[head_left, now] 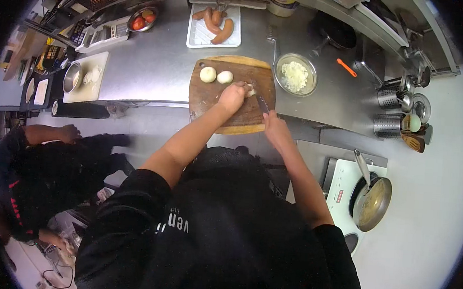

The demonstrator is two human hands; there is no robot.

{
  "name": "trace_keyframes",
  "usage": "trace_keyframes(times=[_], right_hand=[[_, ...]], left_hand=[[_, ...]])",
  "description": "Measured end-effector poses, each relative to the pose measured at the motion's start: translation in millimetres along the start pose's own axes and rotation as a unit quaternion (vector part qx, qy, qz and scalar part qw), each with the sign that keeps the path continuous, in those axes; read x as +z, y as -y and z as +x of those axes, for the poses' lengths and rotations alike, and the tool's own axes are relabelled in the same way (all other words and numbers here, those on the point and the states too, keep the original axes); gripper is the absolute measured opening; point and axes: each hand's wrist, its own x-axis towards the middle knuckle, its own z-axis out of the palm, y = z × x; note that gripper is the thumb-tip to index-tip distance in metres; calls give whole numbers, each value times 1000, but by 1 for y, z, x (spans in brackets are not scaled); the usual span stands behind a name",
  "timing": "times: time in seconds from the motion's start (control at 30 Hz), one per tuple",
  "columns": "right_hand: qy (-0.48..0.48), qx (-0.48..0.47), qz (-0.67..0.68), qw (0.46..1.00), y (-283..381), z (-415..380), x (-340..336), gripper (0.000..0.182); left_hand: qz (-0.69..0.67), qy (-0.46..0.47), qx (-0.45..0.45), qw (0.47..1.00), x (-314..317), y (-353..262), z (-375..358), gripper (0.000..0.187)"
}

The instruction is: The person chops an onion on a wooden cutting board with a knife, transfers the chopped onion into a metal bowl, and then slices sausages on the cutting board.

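Observation:
On the wooden cutting board (206, 101), my left hand (233, 97) has its fingers closed on a small white onion piece (251, 91), partly hidden by the fingertips. My right hand (276, 128) grips a kitchen knife (262, 102), its blade reaching up beside that piece. Two whole peeled onions, a left one (208, 75) and a right one (225, 77), lie toward the board's far left. Right of the board, a metal bowl (314, 70) contains chopped white pieces (294, 77).
A white tray (198, 36) with several sausages (224, 32) is behind the board. An orange-handled tool (346, 68) lies at right, near utensil holders (387, 126). A pan (373, 205) sits on a cooktop (340, 188) at lower right. Another person (55, 171) stands at left.

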Motion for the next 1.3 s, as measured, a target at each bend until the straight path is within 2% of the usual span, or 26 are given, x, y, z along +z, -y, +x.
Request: trace_keyframes(times=[0.13,0.27,0.33,0.43,0.5,0.6,0.77,0.83,0.93,1.03,1.13,1.3], right_hand=[[-1,-32,-34,999,-8,0,3,35],[-4,-12,2,1000,-4,11,21,35],[-11,5,21,1000,-2,13,17,33],[6,6,16,1000,-2,9,9,34],[-15,-37,-31,999,-5,1,3,36],[-16,-23,-61,998,-1,-6,2,32],[-11,-21,-17,1000,-6,11,22,33],[-5,-16,-1,1000,-5,14,23,33],[14,-5,7,1000,0,12,10,36],[-3,-36,-36,999,2,-5,-2,35],[4,-24,-48,999,6,-7,-5,35],[6,-24,-25,999,-7,6,17,37]], left_hand=[[9,-12,6,1000,3,1,-3,25],[-8,-15,17,1000,-1,-1,-2,24],[-11,2,5,1000,-4,-3,-2,24],[14,-22,18,999,5,6,-3,26],[9,-18,17,1000,7,9,-5,26],[2,-19,17,1000,8,8,-3,26],[2,-12,13,1000,5,4,-5,26],[-5,24,-4,1000,2,5,-4,25],[-8,-42,-3,999,8,7,-8,23],[7,-46,27,999,7,6,-10,25],[4,-8,18,1000,2,6,-10,28],[-6,-12,10,1000,1,5,-8,27]])
